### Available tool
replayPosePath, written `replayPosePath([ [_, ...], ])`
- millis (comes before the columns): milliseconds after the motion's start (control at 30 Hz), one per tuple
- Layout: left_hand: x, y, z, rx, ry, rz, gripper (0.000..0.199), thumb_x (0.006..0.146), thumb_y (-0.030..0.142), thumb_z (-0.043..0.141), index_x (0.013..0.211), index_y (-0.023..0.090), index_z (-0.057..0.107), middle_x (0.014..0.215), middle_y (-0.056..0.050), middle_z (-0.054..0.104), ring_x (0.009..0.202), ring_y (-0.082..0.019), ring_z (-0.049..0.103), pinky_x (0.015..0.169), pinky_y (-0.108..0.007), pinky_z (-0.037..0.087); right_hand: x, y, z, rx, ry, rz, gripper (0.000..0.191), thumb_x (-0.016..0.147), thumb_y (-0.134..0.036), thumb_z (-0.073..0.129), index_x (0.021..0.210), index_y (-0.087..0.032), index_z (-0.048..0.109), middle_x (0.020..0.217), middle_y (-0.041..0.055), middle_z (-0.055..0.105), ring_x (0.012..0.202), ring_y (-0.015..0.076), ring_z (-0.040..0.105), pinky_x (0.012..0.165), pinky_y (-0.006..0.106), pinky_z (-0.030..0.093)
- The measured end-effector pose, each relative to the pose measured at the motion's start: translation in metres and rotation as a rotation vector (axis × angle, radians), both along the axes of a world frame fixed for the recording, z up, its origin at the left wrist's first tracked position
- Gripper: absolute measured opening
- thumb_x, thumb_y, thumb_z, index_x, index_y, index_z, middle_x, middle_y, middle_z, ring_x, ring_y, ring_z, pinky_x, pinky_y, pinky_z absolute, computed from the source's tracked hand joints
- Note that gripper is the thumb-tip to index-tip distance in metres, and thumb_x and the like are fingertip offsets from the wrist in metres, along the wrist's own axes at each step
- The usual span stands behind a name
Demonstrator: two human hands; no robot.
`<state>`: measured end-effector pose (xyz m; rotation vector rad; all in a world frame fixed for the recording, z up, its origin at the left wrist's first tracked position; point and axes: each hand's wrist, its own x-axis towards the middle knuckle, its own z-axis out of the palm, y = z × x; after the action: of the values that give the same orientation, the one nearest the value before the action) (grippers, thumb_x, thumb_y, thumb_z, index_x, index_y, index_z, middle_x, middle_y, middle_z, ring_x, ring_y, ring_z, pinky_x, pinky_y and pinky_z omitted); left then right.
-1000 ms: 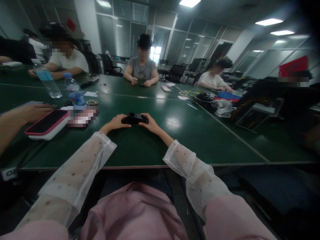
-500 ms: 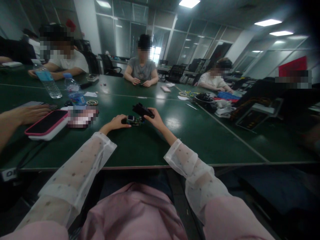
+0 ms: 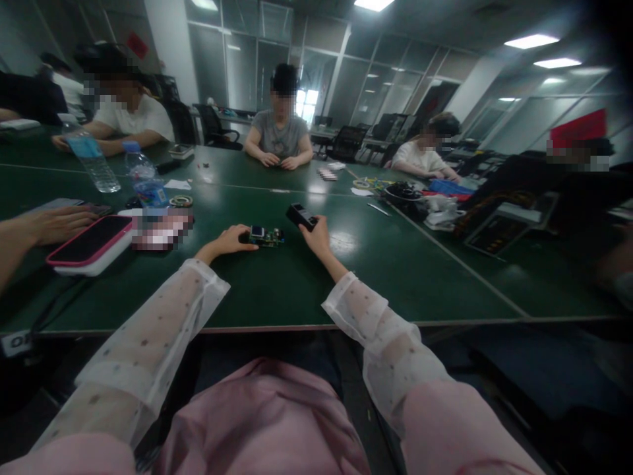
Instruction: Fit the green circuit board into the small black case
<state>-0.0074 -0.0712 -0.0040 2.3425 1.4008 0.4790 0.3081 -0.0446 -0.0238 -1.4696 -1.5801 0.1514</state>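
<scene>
Near the middle of the green table (image 3: 277,290), my left hand (image 3: 231,241) grips the left end of a small green circuit board (image 3: 270,237). The board has a small square screen on its left part. My right hand (image 3: 318,236) holds a black rectangular case (image 3: 301,215) by its near right end. The case is tilted and stands apart from the board, to its upper right. Fingers hide part of both objects.
To the left are a pink-rimmed phone on a white box (image 3: 93,244), another person's hand (image 3: 69,221), a bottle (image 3: 146,178) and a tape roll (image 3: 180,201). Cables (image 3: 403,192) lie at right. Several people sit around the table.
My right hand has moved the black case right, away from the circuit board, and turned it. More of the board's right end now shows. My left hand has stayed nearly still.
</scene>
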Motion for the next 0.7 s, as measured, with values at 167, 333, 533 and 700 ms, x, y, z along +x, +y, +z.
replayPosePath([
  [167, -0.0003, 0.0006, -0.0001, -0.006, -0.004, 0.002, 0.073, 0.072, 0.072, 0.062, 0.127, 0.025, 0.056, 0.137, -0.009, 0.053, 0.126, -0.033, 0.048, 0.104, -0.047, 0.037, -0.0012, -0.0030, -0.0019, -0.060, -0.126, -0.014, 0.052, 0.076, -0.033, 0.069, 0.118, -0.012, 0.048, 0.113, 0.0188, 0.060, 0.106, 0.0320, 0.060, 0.092, 0.049, 0.050],
  [333, -0.0002, -0.0002, 0.0021, -0.023, -0.021, -0.017, 0.074, 0.071, 0.071, 0.064, 0.127, 0.023, 0.056, 0.137, -0.009, 0.054, 0.126, -0.032, 0.048, 0.103, -0.045, 0.039, -0.0045, -0.0068, -0.0030, -0.040, -0.146, -0.013, 0.064, 0.073, -0.037, 0.073, 0.124, -0.012, 0.044, 0.121, 0.0217, 0.055, 0.115, 0.0355, 0.055, 0.095, 0.053, 0.047],
  [533, 0.0022, -0.0053, 0.0070, -0.023, -0.033, -0.002, 0.073, 0.071, 0.070, 0.065, 0.127, 0.024, 0.057, 0.135, -0.009, 0.055, 0.124, -0.031, 0.050, 0.103, -0.045, 0.040, -0.0049, -0.0064, -0.0022, -0.038, -0.192, -0.036, 0.062, 0.075, -0.043, 0.072, 0.122, -0.011, 0.046, 0.121, 0.0227, 0.053, 0.115, 0.0365, 0.053, 0.094, 0.053, 0.047],
  [700, 0.0012, -0.0025, 0.0035, -0.010, -0.034, -0.002, 0.074, 0.072, 0.069, 0.065, 0.129, 0.024, 0.056, 0.135, -0.008, 0.056, 0.125, -0.033, 0.049, 0.104, -0.047, 0.038, -0.0032, -0.0045, -0.0026, -0.042, -0.193, -0.029, 0.054, 0.074, -0.034, 0.074, 0.117, -0.014, 0.048, 0.115, 0.0181, 0.056, 0.109, 0.0332, 0.057, 0.091, 0.049, 0.049],
])
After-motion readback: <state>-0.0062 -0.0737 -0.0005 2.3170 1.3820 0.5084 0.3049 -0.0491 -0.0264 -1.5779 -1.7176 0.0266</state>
